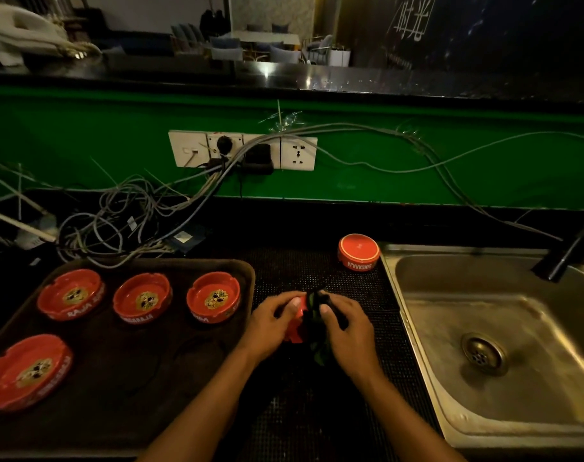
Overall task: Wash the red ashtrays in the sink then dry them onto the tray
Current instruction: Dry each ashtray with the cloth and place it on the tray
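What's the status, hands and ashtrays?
Left hand holds ashtray, right hand wipes it with cloth. Four on tray, one upside down by sink. Nothing in the way.

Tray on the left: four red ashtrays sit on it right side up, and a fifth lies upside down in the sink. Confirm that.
One detail is wrong. The head view shows the tray with four ashtrays right side up, but the upside-down ashtray stands on the dark mat beside the sink, not in it.
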